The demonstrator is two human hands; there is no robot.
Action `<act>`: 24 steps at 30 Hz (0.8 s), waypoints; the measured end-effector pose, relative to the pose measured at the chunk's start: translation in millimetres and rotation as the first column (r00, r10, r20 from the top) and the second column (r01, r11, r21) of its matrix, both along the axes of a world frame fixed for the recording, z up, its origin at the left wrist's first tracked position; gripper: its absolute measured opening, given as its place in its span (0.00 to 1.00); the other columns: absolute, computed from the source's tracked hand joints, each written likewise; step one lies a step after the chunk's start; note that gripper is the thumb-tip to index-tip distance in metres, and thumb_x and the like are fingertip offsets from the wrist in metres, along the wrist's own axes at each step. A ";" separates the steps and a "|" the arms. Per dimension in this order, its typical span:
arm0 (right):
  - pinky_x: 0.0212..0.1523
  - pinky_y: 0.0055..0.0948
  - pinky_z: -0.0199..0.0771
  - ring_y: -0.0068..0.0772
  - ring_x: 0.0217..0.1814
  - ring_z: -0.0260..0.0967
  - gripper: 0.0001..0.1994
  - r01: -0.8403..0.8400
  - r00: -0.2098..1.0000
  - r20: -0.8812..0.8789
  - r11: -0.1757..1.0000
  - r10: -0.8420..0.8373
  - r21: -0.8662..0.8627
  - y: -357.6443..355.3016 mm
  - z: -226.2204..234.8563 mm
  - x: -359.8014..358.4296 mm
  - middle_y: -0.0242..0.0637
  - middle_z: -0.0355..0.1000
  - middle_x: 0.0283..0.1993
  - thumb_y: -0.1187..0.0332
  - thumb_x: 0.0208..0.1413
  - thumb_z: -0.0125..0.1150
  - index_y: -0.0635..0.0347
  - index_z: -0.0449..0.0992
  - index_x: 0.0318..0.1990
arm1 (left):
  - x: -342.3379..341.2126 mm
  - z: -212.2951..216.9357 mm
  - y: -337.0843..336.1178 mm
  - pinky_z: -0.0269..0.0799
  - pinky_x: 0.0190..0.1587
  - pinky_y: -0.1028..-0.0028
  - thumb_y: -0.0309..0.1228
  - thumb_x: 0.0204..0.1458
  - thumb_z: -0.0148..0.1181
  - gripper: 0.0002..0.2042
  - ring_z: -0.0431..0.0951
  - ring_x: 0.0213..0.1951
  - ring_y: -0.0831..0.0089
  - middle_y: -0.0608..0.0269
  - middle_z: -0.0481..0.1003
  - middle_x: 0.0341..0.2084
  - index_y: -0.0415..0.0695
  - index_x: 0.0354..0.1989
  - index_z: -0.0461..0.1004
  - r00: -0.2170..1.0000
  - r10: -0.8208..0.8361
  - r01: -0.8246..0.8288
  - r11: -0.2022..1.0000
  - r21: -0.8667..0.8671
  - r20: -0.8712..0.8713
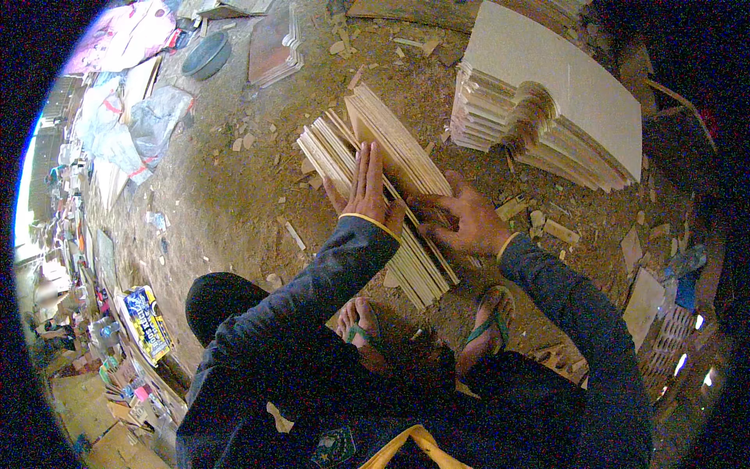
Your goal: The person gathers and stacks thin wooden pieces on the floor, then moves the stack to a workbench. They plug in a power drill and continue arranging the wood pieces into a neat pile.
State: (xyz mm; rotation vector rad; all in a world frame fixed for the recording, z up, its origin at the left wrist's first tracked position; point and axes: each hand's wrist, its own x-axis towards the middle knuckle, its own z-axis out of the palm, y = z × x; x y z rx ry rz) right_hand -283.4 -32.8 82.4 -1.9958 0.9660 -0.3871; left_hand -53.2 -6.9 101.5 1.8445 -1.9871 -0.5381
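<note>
I am crouched over a bundle of thin plywood strips (pixel 391 195) lying on the dirt floor (pixel 234 195), right in front of my sandalled feet (pixel 426 332). My left hand (pixel 367 191) lies flat and open on the bundle, fingers straight and together, pressing against the left side of the sheets that stand tilted on edge. My right hand (pixel 461 223) is bent over the near part of the same bundle, its fingers curled down onto the edges of the strips and pinching some of them; how many it grips I cannot tell. The strips fan out a little at the far end, some lying lower on the left and the taller ones leaning up in the middle. Just beyond, to the right, stands a tall stack of pale cut boards (pixel 547 102) with a curved notch in its side. Wood chips and offcuts (pixel 547 227) are scattered all over the ground around it. Farther off to the left are a dark round bowl (pixel 207 55) and crumpled plastic sheets (pixel 133 117).
</note>
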 end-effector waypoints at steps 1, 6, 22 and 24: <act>0.72 0.50 0.58 0.67 0.71 0.56 0.31 0.009 1.000 -0.002 0.999 -0.009 -0.052 1.4 2.5 1.7 0.61 0.58 0.70 0.48 0.53 0.69 0.45 0.74 0.65 | -0.3 -1.4 -0.1 0.15 0.68 0.32 0.37 0.47 0.62 0.51 0.42 0.78 0.58 0.51 0.42 0.78 0.45 0.78 0.36 1.000 -0.001 0.001 1.000 0.001 0.014; 0.71 0.50 0.61 0.66 0.70 0.57 0.31 0.010 0.995 -0.099 0.997 -0.018 -0.076 4.5 9.5 8.2 0.64 0.57 0.70 0.50 0.54 0.68 0.44 0.72 0.66 | 3.3 -11.1 -1.9 0.16 0.69 0.34 0.37 0.47 0.63 0.51 0.43 0.78 0.58 0.51 0.42 0.78 0.45 0.78 0.36 1.000 -0.020 0.020 0.999 -0.046 -0.017; 0.74 0.51 0.54 0.68 0.75 0.49 0.35 0.011 0.996 -0.085 0.977 -0.029 -0.213 7.4 18.9 16.2 0.62 0.53 0.74 0.36 0.47 0.69 0.35 0.75 0.64 | 10.3 -17.2 0.0 0.16 0.73 0.43 0.22 0.36 0.57 0.53 0.40 0.78 0.58 0.47 0.45 0.77 0.43 0.77 0.39 0.983 -0.030 0.029 1.000 -0.006 -0.181; 0.75 0.52 0.53 0.66 0.76 0.48 0.36 0.014 0.995 -0.095 0.985 -0.030 -0.173 6.8 19.8 17.7 0.61 0.51 0.75 0.35 0.46 0.70 0.33 0.75 0.64 | 12.5 -20.8 -2.3 0.16 0.73 0.43 0.23 0.37 0.58 0.53 0.40 0.78 0.58 0.47 0.46 0.77 0.43 0.77 0.39 0.983 -0.036 0.039 0.999 0.008 -0.181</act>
